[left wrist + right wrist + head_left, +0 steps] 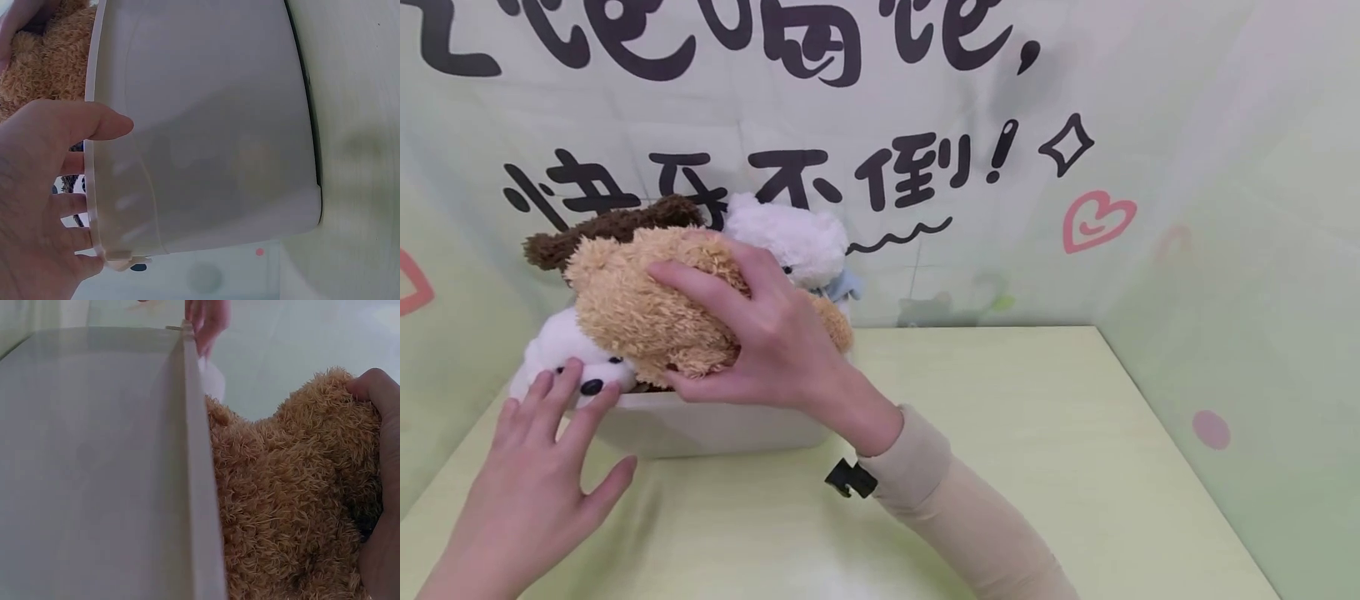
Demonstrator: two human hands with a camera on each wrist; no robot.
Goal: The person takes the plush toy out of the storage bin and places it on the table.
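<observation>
My right hand grips a light-brown fluffy plush bear at the top of a white bin. Its thumb and fingers press into the fur, and the bear's face is hidden. In the right wrist view, the curly fur lies along the bin's rim. My left hand is spread at the bin's left front corner, fingertips over a white plush dog with a black nose. From the left wrist, the thumb lies outside the wall and the other fingers are at the rim.
Behind the bear, a dark-brown plush and a white plush with blue cloth rise from the bin. The pale table extends to the right. A printed wall sheet stands close behind the bin.
</observation>
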